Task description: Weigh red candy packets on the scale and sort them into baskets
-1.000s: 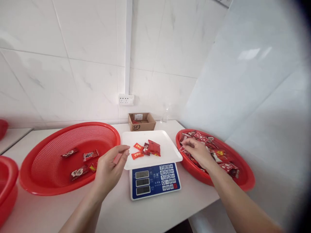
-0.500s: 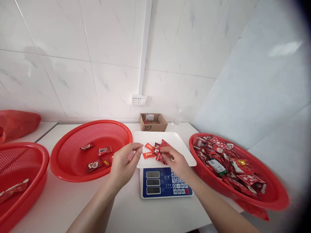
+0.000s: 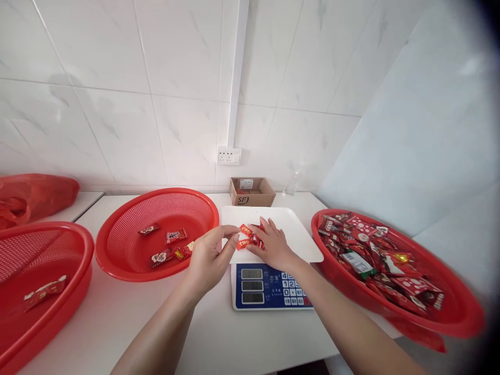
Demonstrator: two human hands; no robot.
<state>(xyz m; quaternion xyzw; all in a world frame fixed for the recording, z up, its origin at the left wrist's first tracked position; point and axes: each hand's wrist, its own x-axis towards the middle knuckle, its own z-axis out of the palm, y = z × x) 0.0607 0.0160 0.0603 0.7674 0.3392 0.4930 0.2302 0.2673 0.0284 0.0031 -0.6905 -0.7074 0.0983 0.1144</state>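
Note:
Several small red snack packets lie in a cluster on the white weighing pan of a blue-fronted digital scale. My right hand rests over the cluster with its fingers spread, covering part of it. At the left edge of the packets is my left hand. Its thumb and forefinger are curved towards each other, with the tips slightly apart and no packet visible between them. The scale's displays show digits too faint to read.
On the right, a red basket is heaped with packets. The left basket holds several packets; the far-left basket has at least one. Behind the scale stand a cardboard box and a clear plastic item. A red bag lies at back left.
My right hand has gone from fingering a packet to spreading flat over the cluster. My left hand has come closer to the packets. The view has shifted slightly left.

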